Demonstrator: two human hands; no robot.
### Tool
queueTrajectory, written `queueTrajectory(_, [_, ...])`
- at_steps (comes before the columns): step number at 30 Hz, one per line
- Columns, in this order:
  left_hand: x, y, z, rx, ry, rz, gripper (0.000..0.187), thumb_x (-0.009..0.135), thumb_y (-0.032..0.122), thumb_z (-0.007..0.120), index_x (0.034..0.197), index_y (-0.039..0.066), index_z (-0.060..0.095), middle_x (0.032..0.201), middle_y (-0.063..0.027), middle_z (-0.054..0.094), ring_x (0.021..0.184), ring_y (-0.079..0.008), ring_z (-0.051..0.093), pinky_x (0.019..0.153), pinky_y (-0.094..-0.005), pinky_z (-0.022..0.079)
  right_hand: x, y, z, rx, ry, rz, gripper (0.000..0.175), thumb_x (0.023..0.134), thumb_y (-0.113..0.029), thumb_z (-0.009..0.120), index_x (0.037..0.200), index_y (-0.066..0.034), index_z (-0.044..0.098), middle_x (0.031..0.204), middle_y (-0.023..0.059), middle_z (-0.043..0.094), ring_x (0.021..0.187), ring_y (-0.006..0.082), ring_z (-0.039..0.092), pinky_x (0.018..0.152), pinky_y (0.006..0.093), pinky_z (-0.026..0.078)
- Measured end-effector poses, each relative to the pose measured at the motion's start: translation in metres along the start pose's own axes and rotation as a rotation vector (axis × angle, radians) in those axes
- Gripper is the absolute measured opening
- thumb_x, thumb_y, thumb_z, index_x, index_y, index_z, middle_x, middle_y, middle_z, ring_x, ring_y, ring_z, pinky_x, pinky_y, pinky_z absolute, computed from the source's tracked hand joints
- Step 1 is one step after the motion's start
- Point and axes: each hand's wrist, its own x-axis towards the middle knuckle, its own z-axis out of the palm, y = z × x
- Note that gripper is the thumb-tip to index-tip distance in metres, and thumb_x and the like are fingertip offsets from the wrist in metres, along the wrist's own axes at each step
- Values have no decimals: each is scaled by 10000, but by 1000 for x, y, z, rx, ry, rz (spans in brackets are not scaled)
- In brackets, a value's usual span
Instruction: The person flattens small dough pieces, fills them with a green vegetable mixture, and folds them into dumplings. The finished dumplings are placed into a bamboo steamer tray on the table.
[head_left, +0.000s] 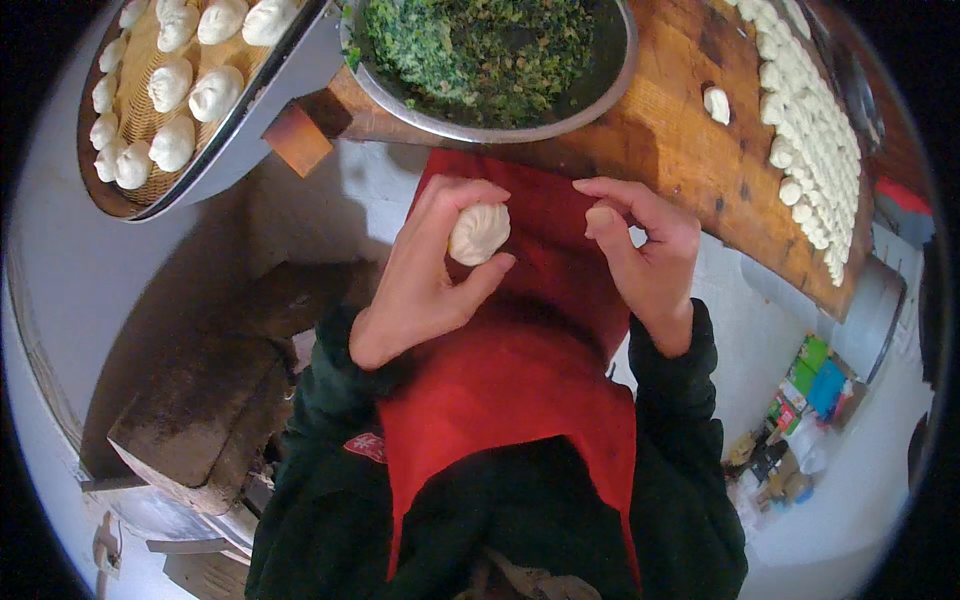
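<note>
In my left hand (435, 274) is a pleated, filled dough bun (480, 234), its folded top facing up between thumb and fingers. My right hand (649, 251) is held apart from it, to the right, thumb and forefinger separated with nothing between them. Both hands are in front of a red apron (525, 345). Beyond them a wide metal bowl (480, 135) holds chopped green filling (480, 52). More pleated buns (216, 94) lie on a round woven tray (139, 71) at the upper left.
The wooden table (675, 142) carries one loose dough piece (717, 105) and a long heap of small dough pieces (814, 135) along its right side. A metal container (870, 322) stands below its right corner. Boxes and bags (806, 412) lie on the floor at right.
</note>
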Motion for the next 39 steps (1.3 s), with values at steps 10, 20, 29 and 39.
queueTrajectory(10, [-8,8,-3,136,-142,114,602,739,-57,743,1311,71,602,1345,-175,584,1200,-405,625,962,-436,546,7,-11,23,46,-115,-167,196,887,-89,760,1082,-73,771,1091,96,698,917,266,712,787,358,586])
queueTrajectory(20, [-7,4,1,87,-105,4,547,775,53,850,1269,62,616,1187,-153,672,1060,-322,693,882,-376,568,2,-2,13,-32,-122,-349,166,809,-73,815,964,-98,763,1066,61,711,947,252,693,813,348,570])
queueTrajectory(29, [-9,4,-3,112,176,-268,509,750,94,928,1117,67,576,947,-92,714,862,-164,705,780,-326,585,-8,5,21,58,-287,-177,118,826,-97,801,851,-67,689,892,82,712,812,284,687,729,385,559])
queueTrajectory(39, [-12,-6,-5,319,210,-139,552,757,174,910,1181,77,571,1079,-153,698,912,-389,713,745,-450,593,-12,-13,33,-9,-267,52,298,855,-97,755,1150,-114,721,982,77,739,880,295,720,778,367,599])
